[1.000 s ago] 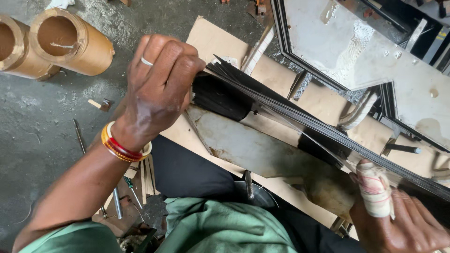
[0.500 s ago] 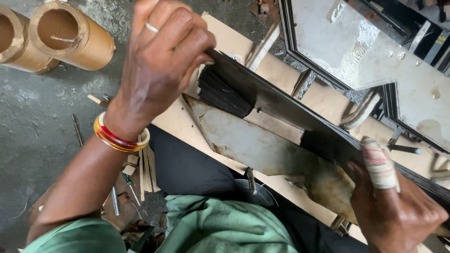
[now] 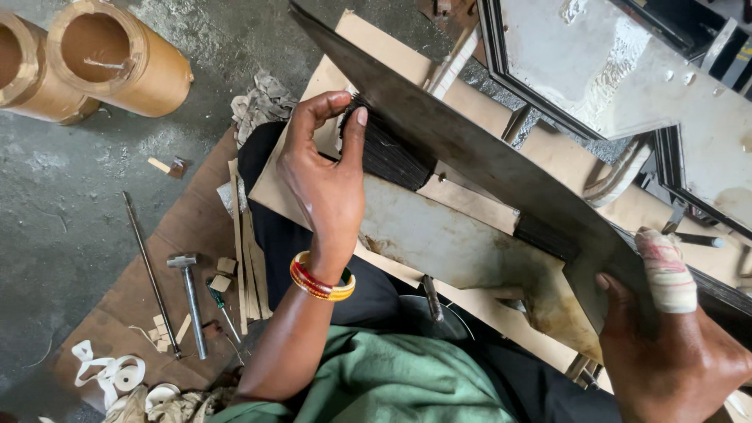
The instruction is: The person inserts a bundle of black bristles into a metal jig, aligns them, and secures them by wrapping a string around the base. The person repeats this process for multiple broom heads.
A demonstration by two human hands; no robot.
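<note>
The left hand (image 3: 329,176) is partly open, thumb and fingertips pinched lightly against the end of a dark stack of thin laminations (image 3: 388,149) that sits under a long dark metal sheet (image 3: 486,160), above the lap. The right hand (image 3: 674,345), one finger wrapped in cloth tape, clamps the sheet's lower corner. The sheet hides most of the stack, and the right hand is cut off by the frame edge.

Rough grey concrete floor (image 3: 63,196). Cardboard tubes (image 3: 117,55) at 10 o'clock. Brown cardboard sheet (image 3: 125,305) at 8 o'clock. Daylight, even.
</note>
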